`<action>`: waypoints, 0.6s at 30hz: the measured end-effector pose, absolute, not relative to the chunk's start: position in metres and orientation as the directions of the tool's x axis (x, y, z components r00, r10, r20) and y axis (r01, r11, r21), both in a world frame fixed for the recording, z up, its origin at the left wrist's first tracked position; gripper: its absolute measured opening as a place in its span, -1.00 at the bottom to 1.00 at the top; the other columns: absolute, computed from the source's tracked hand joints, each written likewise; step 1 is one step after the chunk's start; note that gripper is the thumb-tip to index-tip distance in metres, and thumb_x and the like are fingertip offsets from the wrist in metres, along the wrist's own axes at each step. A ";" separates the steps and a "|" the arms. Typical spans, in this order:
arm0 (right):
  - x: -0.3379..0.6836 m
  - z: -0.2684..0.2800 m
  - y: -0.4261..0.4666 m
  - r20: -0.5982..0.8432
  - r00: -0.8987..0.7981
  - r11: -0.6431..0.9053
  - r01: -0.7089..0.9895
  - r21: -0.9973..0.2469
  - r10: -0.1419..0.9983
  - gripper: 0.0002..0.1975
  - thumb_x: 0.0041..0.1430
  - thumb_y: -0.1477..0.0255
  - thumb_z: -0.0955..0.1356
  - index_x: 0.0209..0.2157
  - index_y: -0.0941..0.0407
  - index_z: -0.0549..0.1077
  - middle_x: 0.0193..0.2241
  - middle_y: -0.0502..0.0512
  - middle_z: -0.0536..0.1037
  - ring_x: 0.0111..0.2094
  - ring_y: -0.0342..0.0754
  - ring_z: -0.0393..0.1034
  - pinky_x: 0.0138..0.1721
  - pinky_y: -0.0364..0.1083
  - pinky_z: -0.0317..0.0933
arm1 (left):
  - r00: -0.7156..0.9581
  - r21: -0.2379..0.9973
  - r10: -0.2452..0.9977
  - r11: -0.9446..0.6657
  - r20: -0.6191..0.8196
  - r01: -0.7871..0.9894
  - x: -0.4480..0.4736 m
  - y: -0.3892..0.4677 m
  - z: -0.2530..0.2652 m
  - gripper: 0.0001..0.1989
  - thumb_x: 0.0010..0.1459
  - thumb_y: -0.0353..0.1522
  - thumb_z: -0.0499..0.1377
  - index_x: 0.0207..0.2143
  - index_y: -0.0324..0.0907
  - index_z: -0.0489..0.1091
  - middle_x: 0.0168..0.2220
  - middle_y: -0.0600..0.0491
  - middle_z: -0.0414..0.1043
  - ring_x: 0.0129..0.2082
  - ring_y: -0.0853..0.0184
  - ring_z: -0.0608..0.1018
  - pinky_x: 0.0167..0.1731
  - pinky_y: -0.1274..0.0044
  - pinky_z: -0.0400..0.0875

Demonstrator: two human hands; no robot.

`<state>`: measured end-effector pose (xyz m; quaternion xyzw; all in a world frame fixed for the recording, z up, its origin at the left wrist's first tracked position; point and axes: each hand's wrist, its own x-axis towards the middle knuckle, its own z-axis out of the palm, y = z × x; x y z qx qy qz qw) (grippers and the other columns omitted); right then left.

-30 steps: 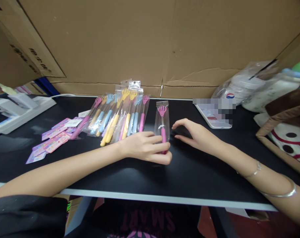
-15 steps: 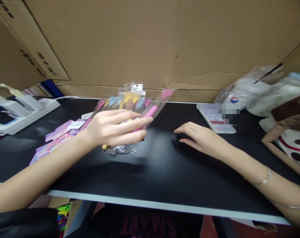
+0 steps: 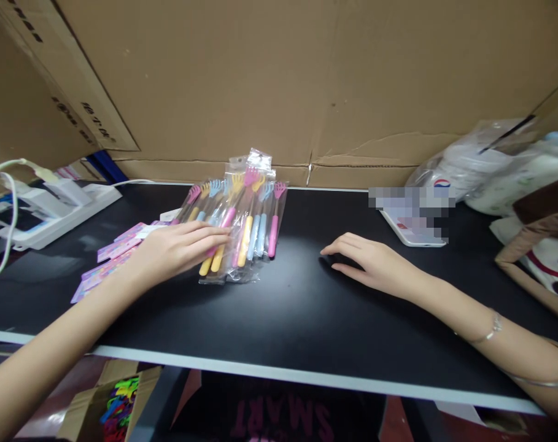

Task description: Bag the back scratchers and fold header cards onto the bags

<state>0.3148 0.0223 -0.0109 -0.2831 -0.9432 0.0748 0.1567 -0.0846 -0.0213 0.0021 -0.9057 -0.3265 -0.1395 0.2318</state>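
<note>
Head view: the left hand [image 3: 175,248] lies flat, fingers extended, on the pile of bagged scratchers [image 3: 235,230] at the table's [image 3: 306,319] back left (light pressure should keep them squared). The right hand [image 3: 375,264] rests open, empty.

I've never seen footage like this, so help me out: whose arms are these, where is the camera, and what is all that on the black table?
No machine here: a person wears a camera on the head, looking down at their own arms. The left hand rests flat on a pile of bagged back scratchers with pink, yellow and blue handles, its fingers lying on them without gripping. The right hand lies empty on the black table. Pink cards sit to the left, a white power strip beyond them, cardboard behind.
</note>
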 end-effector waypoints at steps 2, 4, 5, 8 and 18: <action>0.314 -0.010 0.021 0.248 -0.795 0.831 0.508 -0.229 0.554 -0.76 0.33 0.38 0.25 -0.02 0.06 0.43 -0.14 0.16 0.54 -0.11 0.02 0.45 -0.12 0.01 0.38 | 0.721 -0.260 0.561 -0.685 0.407 0.680 -0.080 -0.023 0.001 -0.69 0.34 -0.35 0.02 0.06 -0.09 0.42 0.11 0.01 0.47 -0.04 0.28 0.58 -0.08 0.47 0.47; 0.314 -0.010 0.020 0.249 -0.797 0.833 0.501 -0.233 0.550 -0.74 0.33 0.37 0.25 0.01 0.05 0.41 -0.11 0.16 0.54 -0.08 0.03 0.43 -0.09 0.03 0.37 | 0.686 -0.197 0.600 -0.676 0.411 0.710 -0.080 -0.024 0.000 -0.67 0.31 -0.34 0.02 0.08 -0.09 0.40 0.20 -0.04 0.37 0.01 0.24 0.55 -0.05 0.45 0.46; 0.314 -0.010 0.019 0.247 -0.799 0.834 0.501 -0.232 0.548 -0.74 0.33 0.37 0.25 0.02 0.06 0.41 -0.10 0.17 0.54 -0.07 0.04 0.43 -0.08 0.04 0.37 | 0.671 -0.173 0.626 -0.667 0.398 0.725 -0.081 -0.024 0.001 -0.65 0.30 -0.33 0.02 0.09 -0.08 0.38 0.24 -0.05 0.31 0.04 0.22 0.54 -0.04 0.44 0.45; 0.313 -0.010 0.019 0.239 -0.810 0.843 0.495 -0.213 0.536 -0.76 0.34 0.35 0.25 -0.03 0.06 0.44 -0.12 0.17 0.55 -0.08 0.05 0.42 -0.08 0.05 0.38 | 0.624 -0.118 0.711 -0.624 0.325 0.773 -0.093 -0.021 0.006 -0.60 0.31 -0.19 0.01 0.14 -0.07 0.33 0.29 -0.04 0.22 0.15 0.16 0.44 0.07 0.39 0.39; 0.312 -0.010 0.019 0.259 -0.808 0.849 0.502 -0.166 0.529 -0.72 0.37 0.39 0.19 -0.07 0.05 0.50 -0.12 0.14 0.58 -0.11 0.01 0.48 -0.10 0.01 0.40 | 0.212 0.078 0.977 -0.208 -0.038 0.975 -0.154 0.013 0.004 -0.16 0.37 0.03 -0.34 0.33 -0.54 -0.03 0.37 -0.27 0.00 0.36 0.01 0.12 0.33 0.24 -0.03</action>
